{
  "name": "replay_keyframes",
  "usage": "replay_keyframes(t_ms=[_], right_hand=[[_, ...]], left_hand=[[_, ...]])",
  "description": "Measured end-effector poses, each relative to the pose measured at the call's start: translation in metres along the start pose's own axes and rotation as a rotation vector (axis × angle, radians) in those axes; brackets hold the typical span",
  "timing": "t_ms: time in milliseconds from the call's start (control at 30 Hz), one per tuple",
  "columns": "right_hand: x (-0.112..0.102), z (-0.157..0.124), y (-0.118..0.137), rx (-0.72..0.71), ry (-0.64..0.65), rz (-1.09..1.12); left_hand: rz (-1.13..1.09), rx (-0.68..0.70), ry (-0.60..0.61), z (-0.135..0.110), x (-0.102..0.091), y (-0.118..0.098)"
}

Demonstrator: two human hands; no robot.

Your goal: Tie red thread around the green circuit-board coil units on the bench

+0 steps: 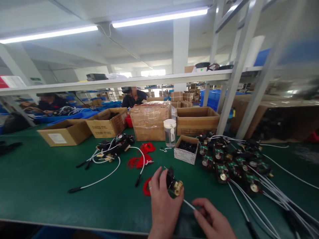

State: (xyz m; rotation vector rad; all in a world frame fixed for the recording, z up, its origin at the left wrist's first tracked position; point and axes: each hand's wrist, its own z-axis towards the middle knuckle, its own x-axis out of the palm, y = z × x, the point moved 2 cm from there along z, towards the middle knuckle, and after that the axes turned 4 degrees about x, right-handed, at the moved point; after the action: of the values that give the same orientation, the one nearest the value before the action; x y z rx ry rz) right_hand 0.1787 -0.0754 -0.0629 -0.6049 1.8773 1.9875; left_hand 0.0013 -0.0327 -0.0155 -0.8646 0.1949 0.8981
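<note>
Near the front edge of the green surface [50, 199], the person across from me has the left hand [164, 199] clamped around a black-and-brass valve [178, 188], held tilted; whether it touches the surface, I cannot tell. A white cable [189, 204] runs from beside it to the right hand [211, 219], whose thumb and fingertips come together on it. Just left of the left hand, and partly hidden by it, lies a red coil [146, 187], with more red wires [142, 159] farther back. Off to the left is a clump of units [119, 144] trailing cables; over on the right, a bigger heap [234, 162] shows green boards [223, 168]. Between the two stand a bottle [170, 137], in front of a taped carton [147, 122], and a small box [184, 156] filled with black parts [187, 145]. Farther off, two co-workers sit, one at far left [53, 102], another behind the carton [136, 97].
</note>
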Motion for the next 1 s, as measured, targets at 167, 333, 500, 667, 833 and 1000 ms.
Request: replay_keyframes(t_ms=[167, 333, 500, 667, 833, 1000], right_hand=[[-0.025, 0.022, -0.004, 0.001, -0.196, -0.123], [-0.025, 0.033, 0.004, -0.019, -0.307, -0.505], [-0.036, 0.040, 0.002, 0.082, -0.283, -0.887], [-0.041, 0.039, 0.001, 0.101, -0.223, -0.963], [-0.040, 0.038, -0.001, 0.113, -0.212, -0.992], [-0.041, 0.040, -0.007, 0.078, -0.211, -0.962]], left_hand=[[0.211, 0.044, 0.133, -0.017, 0.040, -0.014], [0.270, 0.014, 0.215, -0.035, 0.044, -0.013], [0.155, -0.001, 0.339, -0.046, 0.029, 0.013], [-0.032, -0.102, 0.476, -0.025, 0.023, 0.029], [-0.136, -0.125, 0.523, -0.012, 0.032, 0.017], [-0.150, 0.003, 0.443, -0.012, 0.028, 0.003]])
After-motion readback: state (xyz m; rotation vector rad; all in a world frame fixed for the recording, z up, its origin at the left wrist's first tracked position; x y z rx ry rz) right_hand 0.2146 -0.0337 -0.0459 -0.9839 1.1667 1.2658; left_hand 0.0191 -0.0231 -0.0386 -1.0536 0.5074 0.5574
